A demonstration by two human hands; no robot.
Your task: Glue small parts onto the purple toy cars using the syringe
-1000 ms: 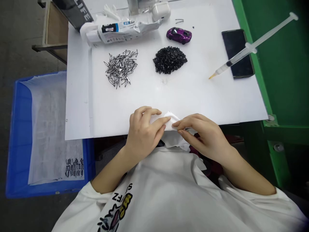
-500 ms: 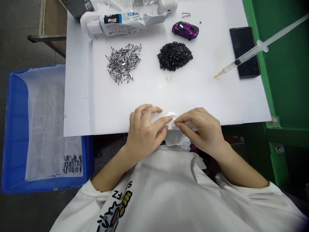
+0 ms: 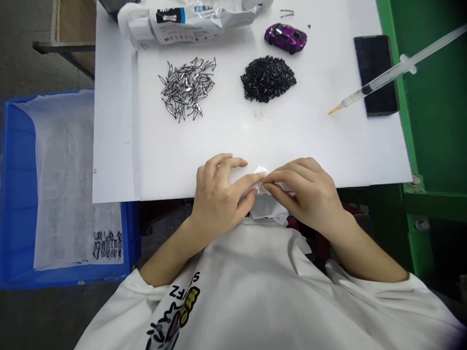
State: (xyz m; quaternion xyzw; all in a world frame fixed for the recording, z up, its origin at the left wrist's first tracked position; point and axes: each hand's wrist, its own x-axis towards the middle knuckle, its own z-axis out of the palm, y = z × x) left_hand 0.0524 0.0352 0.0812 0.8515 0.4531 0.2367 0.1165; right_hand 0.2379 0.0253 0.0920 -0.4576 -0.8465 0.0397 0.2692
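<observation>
At the near edge of the white table (image 3: 226,136), my left hand (image 3: 219,192) and my right hand (image 3: 308,194) meet fingertip to fingertip over a crumpled white tissue (image 3: 266,206). Both hands have their fingers curled and pinched on the tissue. Whether a small part lies inside the tissue I cannot make out. Farther back lie a heap of silvery metal clips (image 3: 187,87) and a heap of small black parts (image 3: 268,78).
A syringe (image 3: 379,80) with an orange tip juts in from the right above a black phone (image 3: 376,73). A purple toy car (image 3: 285,38) and a foil pouch (image 3: 186,17) lie at the back. A blue crate (image 3: 14,194) lined with white paper stands left, a green frame (image 3: 426,121) right.
The view has tilted slightly, so the table's things sit higher in the frame. My fingertips have drawn a little closer together on the tissue; the hands stay in place.
</observation>
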